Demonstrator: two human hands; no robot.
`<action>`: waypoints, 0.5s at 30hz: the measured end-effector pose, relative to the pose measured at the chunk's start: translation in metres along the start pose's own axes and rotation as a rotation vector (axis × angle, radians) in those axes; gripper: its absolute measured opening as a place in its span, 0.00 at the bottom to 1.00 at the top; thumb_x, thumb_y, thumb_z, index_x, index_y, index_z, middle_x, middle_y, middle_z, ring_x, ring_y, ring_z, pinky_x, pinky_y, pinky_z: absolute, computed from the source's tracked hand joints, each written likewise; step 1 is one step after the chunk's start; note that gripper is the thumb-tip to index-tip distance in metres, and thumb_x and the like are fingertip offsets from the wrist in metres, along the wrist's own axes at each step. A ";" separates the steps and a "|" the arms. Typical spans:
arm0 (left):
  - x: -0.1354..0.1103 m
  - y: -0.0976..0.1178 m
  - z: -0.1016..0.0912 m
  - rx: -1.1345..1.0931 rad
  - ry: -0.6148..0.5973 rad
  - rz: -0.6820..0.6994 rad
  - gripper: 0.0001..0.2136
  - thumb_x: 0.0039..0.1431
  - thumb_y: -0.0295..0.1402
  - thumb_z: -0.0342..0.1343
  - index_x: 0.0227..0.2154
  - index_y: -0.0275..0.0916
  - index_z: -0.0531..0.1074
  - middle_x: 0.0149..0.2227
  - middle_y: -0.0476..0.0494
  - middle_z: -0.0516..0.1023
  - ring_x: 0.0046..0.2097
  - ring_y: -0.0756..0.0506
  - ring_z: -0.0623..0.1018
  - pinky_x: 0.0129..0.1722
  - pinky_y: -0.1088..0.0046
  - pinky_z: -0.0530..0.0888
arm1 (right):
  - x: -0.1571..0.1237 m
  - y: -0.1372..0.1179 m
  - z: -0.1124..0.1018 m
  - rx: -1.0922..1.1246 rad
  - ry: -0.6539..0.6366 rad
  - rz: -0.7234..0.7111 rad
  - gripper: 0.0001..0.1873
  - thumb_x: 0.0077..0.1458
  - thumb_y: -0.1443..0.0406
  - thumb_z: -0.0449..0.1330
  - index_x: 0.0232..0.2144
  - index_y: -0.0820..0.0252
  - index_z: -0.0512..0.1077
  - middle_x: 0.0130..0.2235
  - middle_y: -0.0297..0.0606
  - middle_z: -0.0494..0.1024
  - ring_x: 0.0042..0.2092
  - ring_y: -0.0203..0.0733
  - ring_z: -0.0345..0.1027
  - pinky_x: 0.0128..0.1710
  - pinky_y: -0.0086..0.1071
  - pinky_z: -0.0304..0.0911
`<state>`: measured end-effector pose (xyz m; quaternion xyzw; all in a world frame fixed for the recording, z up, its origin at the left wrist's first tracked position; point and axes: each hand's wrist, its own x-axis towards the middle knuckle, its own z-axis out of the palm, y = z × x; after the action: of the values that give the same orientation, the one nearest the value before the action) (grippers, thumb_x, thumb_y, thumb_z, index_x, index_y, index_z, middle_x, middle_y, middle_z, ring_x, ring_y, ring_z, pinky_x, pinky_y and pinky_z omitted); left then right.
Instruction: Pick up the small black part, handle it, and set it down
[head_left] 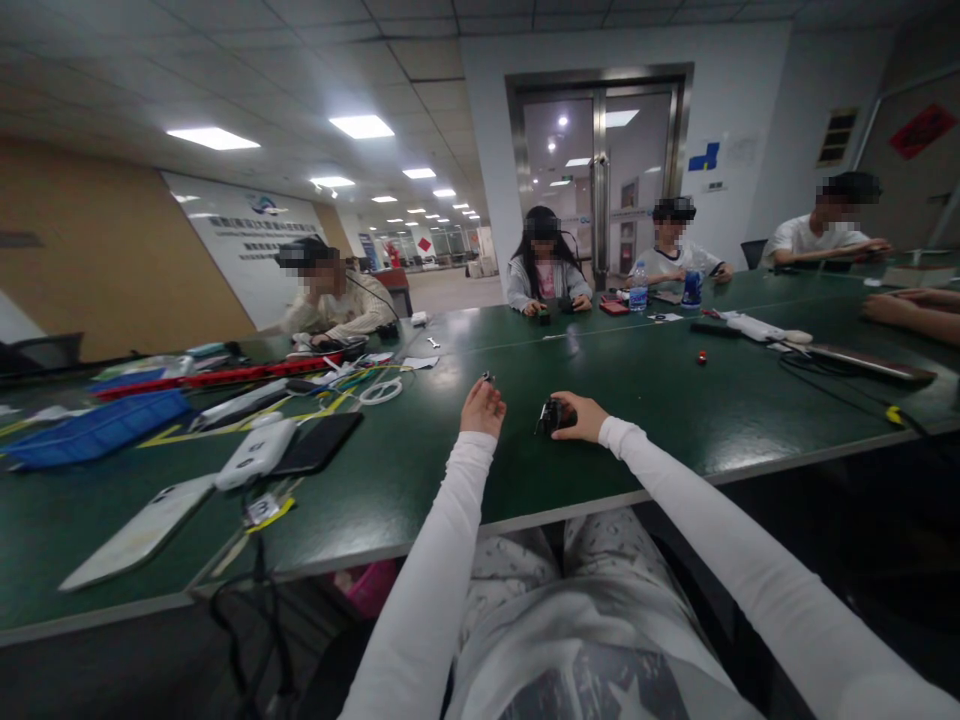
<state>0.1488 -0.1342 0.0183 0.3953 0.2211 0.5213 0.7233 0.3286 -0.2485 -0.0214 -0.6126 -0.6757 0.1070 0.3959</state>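
Observation:
My left hand (484, 410) is raised over the green table, palm side showing, its fingers curled together. A small dark metallic piece (487, 378) sticks out at its fingertips, too small to name. To the right, my right hand (583, 415) grips a small black device (553, 414) between thumb and fingers, low over the tabletop near the front edge. Thin light-coloured strips or wires show on the device's left side. A short gap separates the two hands, and the pieces they hold do not touch.
Left on the green table (420, 480) lie a white phone (142, 528), a black phone (319, 443), cables and a blue tray (97, 428). A small red object (702, 357) lies right, near a white power strip (765, 328). Several people sit around the table.

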 end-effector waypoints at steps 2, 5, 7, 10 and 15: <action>-0.001 -0.004 0.002 0.106 -0.046 0.017 0.16 0.39 0.34 0.59 0.35 0.42 0.66 0.29 0.50 0.71 0.30 0.53 0.71 0.26 0.79 0.65 | 0.001 0.002 0.001 -0.026 0.007 0.004 0.40 0.30 0.55 0.64 0.48 0.58 0.57 0.43 0.41 0.67 0.39 0.41 0.64 0.41 0.38 0.58; -0.003 -0.016 0.006 0.321 -0.206 0.049 0.15 0.37 0.34 0.59 0.32 0.38 0.67 0.30 0.48 0.72 0.31 0.52 0.71 0.26 0.78 0.65 | 0.003 0.006 0.004 -0.060 0.005 0.023 0.39 0.30 0.53 0.63 0.47 0.58 0.58 0.44 0.42 0.66 0.40 0.42 0.64 0.42 0.39 0.57; -0.005 -0.026 0.008 0.470 -0.334 0.086 0.14 0.38 0.34 0.59 0.31 0.36 0.67 0.30 0.46 0.72 0.32 0.51 0.71 0.30 0.75 0.66 | 0.004 0.009 0.006 -0.083 0.008 0.029 0.38 0.31 0.53 0.63 0.46 0.59 0.60 0.43 0.42 0.66 0.39 0.42 0.64 0.42 0.39 0.57; -0.006 -0.036 0.009 0.661 -0.451 0.200 0.13 0.40 0.34 0.57 0.30 0.35 0.66 0.31 0.46 0.72 0.34 0.50 0.71 0.37 0.70 0.66 | 0.005 0.011 0.008 -0.103 0.006 0.024 0.35 0.33 0.53 0.62 0.45 0.59 0.61 0.42 0.41 0.66 0.39 0.41 0.64 0.41 0.38 0.57; -0.006 -0.043 0.006 0.862 -0.483 0.318 0.09 0.47 0.34 0.51 0.32 0.36 0.62 0.32 0.45 0.72 0.37 0.49 0.71 0.40 0.68 0.65 | 0.005 0.012 0.009 -0.076 0.026 0.024 0.33 0.36 0.60 0.61 0.47 0.58 0.58 0.41 0.39 0.67 0.37 0.39 0.64 0.40 0.37 0.58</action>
<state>0.1764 -0.1479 -0.0135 0.7951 0.1798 0.3802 0.4371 0.3319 -0.2378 -0.0328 -0.6367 -0.6665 0.0780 0.3799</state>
